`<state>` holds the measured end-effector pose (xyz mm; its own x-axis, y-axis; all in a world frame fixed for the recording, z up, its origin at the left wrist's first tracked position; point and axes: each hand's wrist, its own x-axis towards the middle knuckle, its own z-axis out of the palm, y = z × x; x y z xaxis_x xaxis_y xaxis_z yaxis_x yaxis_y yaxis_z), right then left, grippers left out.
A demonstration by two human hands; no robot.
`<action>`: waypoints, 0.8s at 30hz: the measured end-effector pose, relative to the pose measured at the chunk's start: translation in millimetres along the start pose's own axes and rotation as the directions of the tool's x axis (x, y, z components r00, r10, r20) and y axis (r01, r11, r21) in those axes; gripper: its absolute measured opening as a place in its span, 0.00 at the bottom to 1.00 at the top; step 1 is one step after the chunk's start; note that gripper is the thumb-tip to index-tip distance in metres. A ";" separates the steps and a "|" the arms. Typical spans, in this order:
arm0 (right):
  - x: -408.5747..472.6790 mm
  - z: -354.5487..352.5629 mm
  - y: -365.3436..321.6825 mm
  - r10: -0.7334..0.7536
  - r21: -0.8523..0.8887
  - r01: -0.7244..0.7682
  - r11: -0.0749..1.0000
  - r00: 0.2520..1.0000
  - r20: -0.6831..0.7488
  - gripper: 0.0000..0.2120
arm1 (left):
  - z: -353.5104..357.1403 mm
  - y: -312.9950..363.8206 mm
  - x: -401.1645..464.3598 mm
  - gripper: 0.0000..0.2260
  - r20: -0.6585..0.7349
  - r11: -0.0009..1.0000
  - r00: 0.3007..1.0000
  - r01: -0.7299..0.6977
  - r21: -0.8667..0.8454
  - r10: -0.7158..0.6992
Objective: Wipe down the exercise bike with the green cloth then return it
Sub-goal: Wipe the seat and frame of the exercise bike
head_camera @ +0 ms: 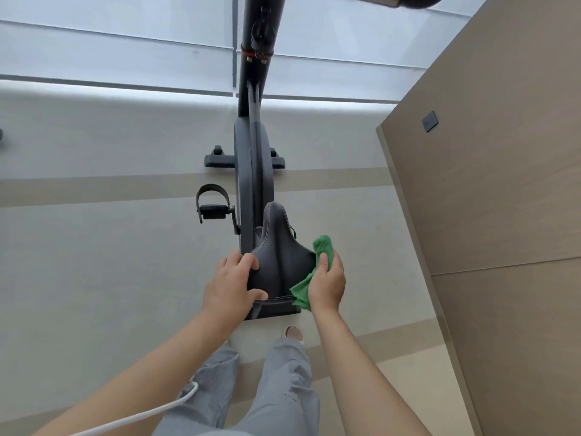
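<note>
A pale floor (pixel 94 278) crossed by tan bands runs under everything, with a frosted window (pixel 125 51) along the far side and a brown panelled wall (pixel 503 184) on the right bearing a small dark plate (pixel 430 121). The bike (pixel 253 171) stands lengthwise away from the person, its dark frame rising to the top edge, a cross foot (pixel 217 160) on the floor and a strapped pedal (pixel 212 206) out on the left. Nearest the person is the black saddle (pixel 278 247), nose pointing away. The person's grey trousers (pixel 283 388) and one shoe (pixel 294 333) show below it, and a white cable (pixel 151 415) crosses the lower left. The left hand (pixel 231 286) grips the saddle's left rear edge, fingers curled over the top and thumb pressed on the back rim. The right hand (pixel 327 283) is closed around the cloth (pixel 314 272), bunched in its fingers and pressed against the saddle's right side; one green end sticks up past the fingers, the other hangs down beside the saddle's rear corner.
</note>
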<state>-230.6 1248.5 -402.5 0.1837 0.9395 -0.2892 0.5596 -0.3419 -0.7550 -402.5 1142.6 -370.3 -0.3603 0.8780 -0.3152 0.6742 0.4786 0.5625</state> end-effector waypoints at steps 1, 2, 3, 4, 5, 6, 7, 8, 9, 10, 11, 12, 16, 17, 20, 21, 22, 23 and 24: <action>9.9 -2.1 -2.4 0.006 -0.022 -0.005 1.000 1.000 0.031 0.16 | 0.2 0.1 0.1 0.25 0.002 1.000 1.000 -0.002 0.001 0.002; 18.2 -5.0 -3.7 0.012 -0.043 -0.009 0.999 0.997 0.072 0.14 | 0.5 -0.1 0.1 0.25 0.004 1.000 1.000 -0.003 0.001 0.003; 24.1 -7.3 -3.7 0.011 -0.058 -0.005 0.998 0.994 0.108 0.13 | 0.7 -0.9 0.0 0.25 0.002 1.000 1.000 -0.006 0.001 0.006; 27.1 -8.0 -2.5 0.001 -0.069 0.008 0.998 0.992 0.125 0.13 | 0.8 -1.5 -0.1 0.25 -0.002 1.000 1.000 -0.008 0.001 0.008; 25.9 -7.8 -1.0 -0.015 -0.077 0.025 0.997 0.992 0.122 0.13 | 1.0 -2.1 -0.3 0.25 -0.007 1.000 1.000 -0.008 0.000 0.008; 20.3 -6.8 1.9 -0.035 -0.074 0.043 0.996 0.994 0.106 0.14 | 1.3 -2.5 -0.7 0.25 -0.012 1.000 1.000 -0.007 -0.002 0.007; 10.4 -5.6 6.9 -0.058 -0.060 0.064 0.996 0.995 0.085 0.17 | 1.4 -2.6 -1.3 0.25 -0.017 1.000 1.000 -0.006 -0.005 0.006; -3.3 -5.1 12.0 -0.084 -0.035 0.086 0.996 0.995 0.059 0.21 | 1.4 -2.1 -1.6 0.25 -0.023 1.000 1.000 -0.009 -0.007 0.009; -19.3 -4.7 18.0 -0.103 -0.015 0.103 0.995 0.994 0.040 0.25 | 1.4 -2.2 -2.1 0.25 -0.026 1.000 1.000 -0.013 -0.009 0.013; -35.7 -4.7 23.3 -0.122 -0.010 0.122 0.992 0.992 0.028 0.29 | 1.7 -2.6 -2.5 0.25 -0.026 1.000 1.000 -0.016 -0.011 0.016; -50.9 -6.3 26.7 -0.149 -0.021 0.150 0.989 0.989 0.025 0.31 | 1.7 -3.3 -2.5 0.25 -0.024 1.000 1.000 -0.021 -0.017 0.020; -62.8 -7.8 30.7 -0.194 -0.054 0.195 0.979 0.981 0.027 0.32 | 1.1 -4.4 -2.5 0.26 -0.021 0.999 0.999 -0.027 -0.027 0.026; -80.8 -23.2 42.5 -0.485 -0.259 0.503 0.825 0.864 0.133 0.31 | -6.6 -14.9 -2.1 0.23 0.026 0.990 0.997 -0.070 -0.120 0.074; -80.6 -28.5 43.0 -0.554 -0.286 0.586 0.758 0.810 0.193 0.32 | -9.1 -20.4 -2.7 0.22 0.038 0.983 0.996 -0.079 -0.164 0.087; -82.7 -34.0 44.1 -0.747 -0.285 0.836 0.470 0.548 0.376 0.30 | -16.4 -43.2 -11.5 0.17 0.031 0.957 0.997 -0.052 -0.286 0.063; -83.0 -32.0 46.3 -0.778 -0.296 0.889 0.351 0.452 0.437 0.31 | -18.3 -51.3 -16.6 0.17 0.009 0.952 0.999 -0.030 -0.304 0.034; -82.9 -28.4 48.3 -0.780 -0.313 0.916 0.251 0.382 0.495 0.33 | -20.2 -59.0 -22.0 0.16 -0.015 0.948 1.000 -0.002 -0.317 -0.003; -82.3 -24.0 49.6 -0.758 -0.333 0.924 0.187 0.352 0.549 0.37 | -21.3 -65.8 -27.9 0.16 -0.032 0.943 0.999 0.030 -0.330 -0.043; -80.3 -19.2 48.8 -0.729 -0.355 0.923 0.150 0.346 0.591 0.40 | -21.8 -71.1 -33.7 0.16 -0.042 0.937 0.996 0.061 -0.345 -0.081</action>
<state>-202.5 1156.9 -404.8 -0.8220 0.5602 0.1027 0.5402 0.8240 -0.1708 -452.3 1079.2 -383.0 -0.4403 0.8361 -0.3273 0.3869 0.5056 0.7711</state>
